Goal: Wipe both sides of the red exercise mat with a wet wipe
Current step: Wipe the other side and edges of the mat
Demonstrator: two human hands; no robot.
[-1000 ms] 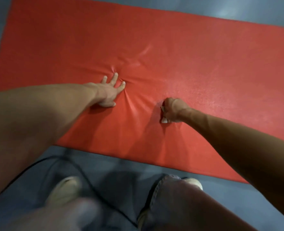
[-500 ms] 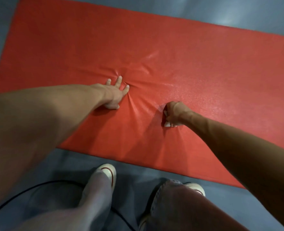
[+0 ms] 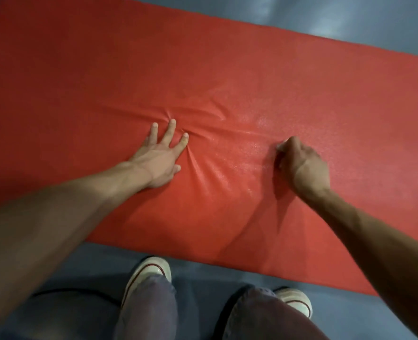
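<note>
The red exercise mat [image 3: 227, 69] lies flat on the floor and fills most of the view. My left hand [image 3: 161, 155] presses on it with straight, spread fingers, and the cover wrinkles around the fingertips. My right hand [image 3: 301, 165] is curled into a fist on the mat to the right, gripping the wet wipe [image 3: 279, 145], of which only a small white bit shows at the fingertips. A damp, shiny patch [image 3: 252, 148] lies between the two hands.
Grey-blue floor [image 3: 203, 268] runs along the mat's near edge and past its far edge. My two white shoes [image 3: 151, 271] [image 3: 295, 300] stand just short of the near edge. A black cable [image 3: 68, 290] lies on the floor at the lower left.
My right hand has slid to the right across the mat with the wipe, away from my left hand. My feet have stepped closer to the mat's near edge.
</note>
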